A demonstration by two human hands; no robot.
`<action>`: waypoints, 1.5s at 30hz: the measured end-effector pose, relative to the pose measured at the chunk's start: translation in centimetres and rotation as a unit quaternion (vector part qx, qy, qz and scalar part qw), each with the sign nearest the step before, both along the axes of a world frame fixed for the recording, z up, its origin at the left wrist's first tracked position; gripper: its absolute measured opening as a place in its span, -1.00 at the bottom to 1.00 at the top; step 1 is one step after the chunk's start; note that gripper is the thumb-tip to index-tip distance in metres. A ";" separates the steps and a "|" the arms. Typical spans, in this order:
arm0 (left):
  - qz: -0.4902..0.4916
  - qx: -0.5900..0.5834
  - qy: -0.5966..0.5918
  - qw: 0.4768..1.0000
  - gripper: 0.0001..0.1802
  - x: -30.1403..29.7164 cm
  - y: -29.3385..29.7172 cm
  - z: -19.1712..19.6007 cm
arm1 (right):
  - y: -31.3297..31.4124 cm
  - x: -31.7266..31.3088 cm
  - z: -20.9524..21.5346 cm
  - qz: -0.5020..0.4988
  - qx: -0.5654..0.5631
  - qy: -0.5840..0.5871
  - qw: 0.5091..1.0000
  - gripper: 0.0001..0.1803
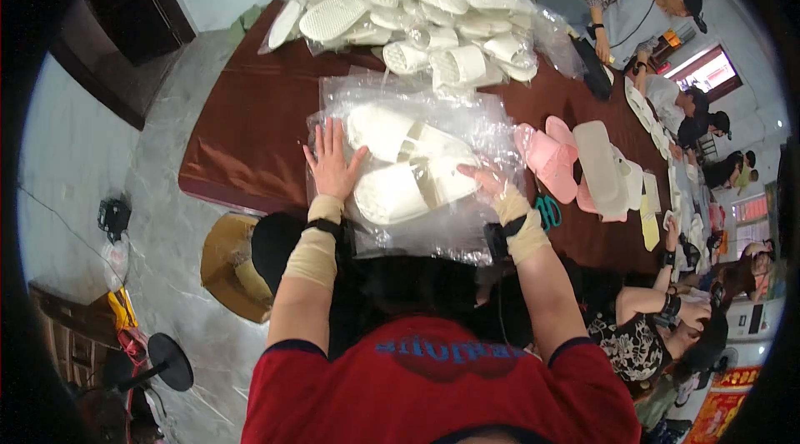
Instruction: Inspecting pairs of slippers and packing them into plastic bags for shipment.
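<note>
Slippers, white, lie among clear bags on the table. Left hand rests flat and spread beside them, holding nothing; right hand, partly curled, touches one; if it grips, I cannot tell. Farther is a slipper heap.

Brown tabletop lies open left of the left hand. A bagged slipper pile obstructs beyond it; pink slippers crowd the right hand from the right.
</note>
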State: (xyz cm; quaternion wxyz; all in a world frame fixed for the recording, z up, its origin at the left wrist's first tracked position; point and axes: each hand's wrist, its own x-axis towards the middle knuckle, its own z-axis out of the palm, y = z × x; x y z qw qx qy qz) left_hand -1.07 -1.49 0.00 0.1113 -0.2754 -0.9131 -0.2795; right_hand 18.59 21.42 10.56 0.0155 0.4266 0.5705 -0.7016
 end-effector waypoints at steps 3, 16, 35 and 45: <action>0.016 -0.026 -0.005 1.000 -0.15 0.1 -0.1 -1.4 | 2.7 1.0 -5.4 0.006 0.017 0.060 0.998 -0.50; -0.018 0.090 -0.059 0.994 -0.42 -0.8 -0.2 -1.3 | 6.2 5.1 -1.7 -0.177 -0.032 0.172 0.968 -0.60; -0.102 0.289 -0.229 0.924 -0.86 -9.7 1.7 5.5 | 5.7 3.0 -9.2 -0.015 0.023 0.123 0.992 -0.39; -0.172 0.057 -0.032 0.983 -0.43 -0.1 -0.2 2.1 | 4.0 2.5 -8.2 0.054 0.208 0.002 0.977 -0.34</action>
